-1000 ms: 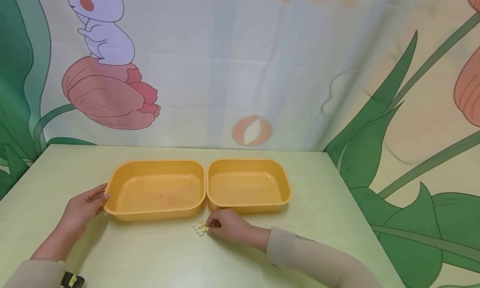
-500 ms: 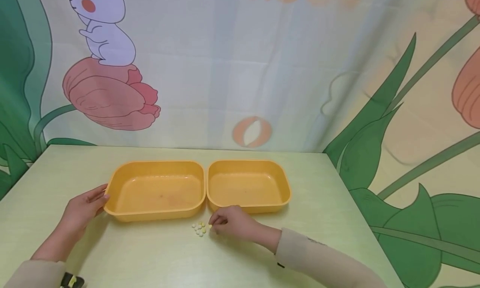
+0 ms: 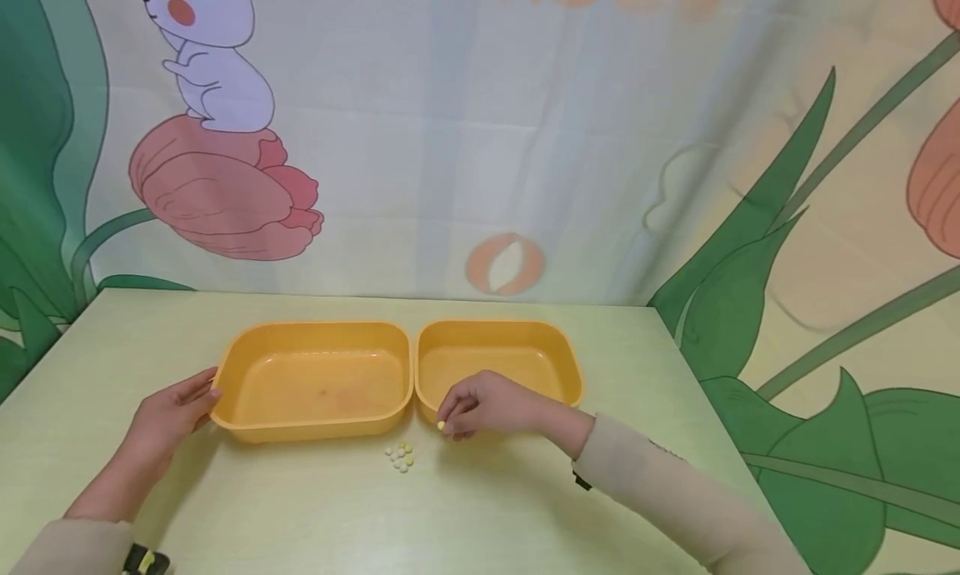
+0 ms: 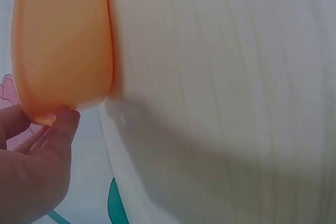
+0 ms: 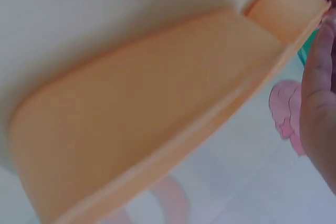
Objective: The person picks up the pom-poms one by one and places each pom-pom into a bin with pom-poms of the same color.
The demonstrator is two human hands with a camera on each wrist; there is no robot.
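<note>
Two orange plastic trays stand side by side, a larger left tray point(image 3: 315, 430) and a smaller right tray point(image 3: 498, 335). My left hand point(image 3: 168, 412) holds the left tray by its left end; the left wrist view shows fingertips point(image 4: 64, 115) against its outer wall. Between thumb and fingertips, my right hand point(image 3: 491, 404) pinches a small yellow pill-like piece point(image 3: 441, 425), just in front of the right tray's near rim, hiding part of it. Several similar white and yellow pieces point(image 3: 403, 468) lie loosely grouped on the table before the trays.
The trays and pieces are on a pale yellow-green table point(image 3: 300, 517). Behind it hangs a printed cloth point(image 3: 375, 183) with a rabbit, flowers and leaves. A dark band point(image 3: 145, 560) shows at the left wrist.
My right hand has lifted away from the group of pieces, up and to the right toward the right tray, with one yellow piece between its fingertips. The left hand stays in place.
</note>
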